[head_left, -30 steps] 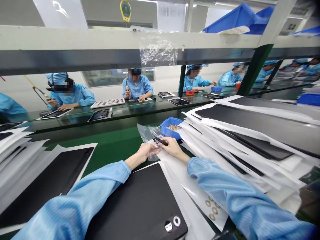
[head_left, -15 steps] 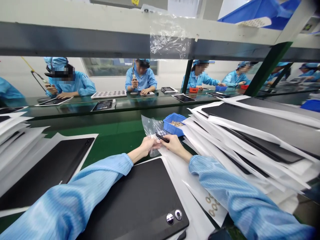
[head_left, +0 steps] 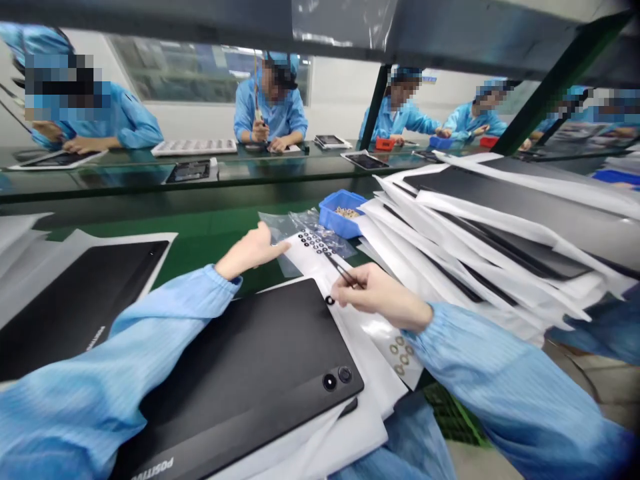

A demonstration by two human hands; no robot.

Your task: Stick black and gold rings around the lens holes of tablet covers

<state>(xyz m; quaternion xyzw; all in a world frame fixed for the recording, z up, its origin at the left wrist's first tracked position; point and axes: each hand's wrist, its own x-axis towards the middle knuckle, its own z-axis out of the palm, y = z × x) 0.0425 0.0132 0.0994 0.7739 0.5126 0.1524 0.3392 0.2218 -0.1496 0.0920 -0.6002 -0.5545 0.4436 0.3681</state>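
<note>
A black tablet back cover (head_left: pixel 250 360) lies face down in front of me, its two camera holes (head_left: pixel 336 378) near the front right corner. My left hand (head_left: pixel 250 251) rests closed on the edge of a white sheet of small black rings (head_left: pixel 313 243) beside a clear plastic bag (head_left: pixel 280 230). My right hand (head_left: pixel 373 293) pinches black tweezers (head_left: pixel 341 270). A small black ring (head_left: pixel 329 301) hangs at the tweezers' lower tip, just above the cover's far right corner.
A small blue bin (head_left: pixel 340 212) of tiny parts sits behind the ring sheet. Stacked covers in white sleeves (head_left: pixel 500 227) fill the right. Another black cover (head_left: pixel 75 293) lies left. A sheet of gold rings (head_left: pixel 400 350) lies under my right wrist. Several workers sit across the conveyor (head_left: pixel 200 180).
My right hand has pulled back from the ring sheet toward me with the tweezers, a ring now at their tip. My left hand stays on the sheet. The view has tilted down.
</note>
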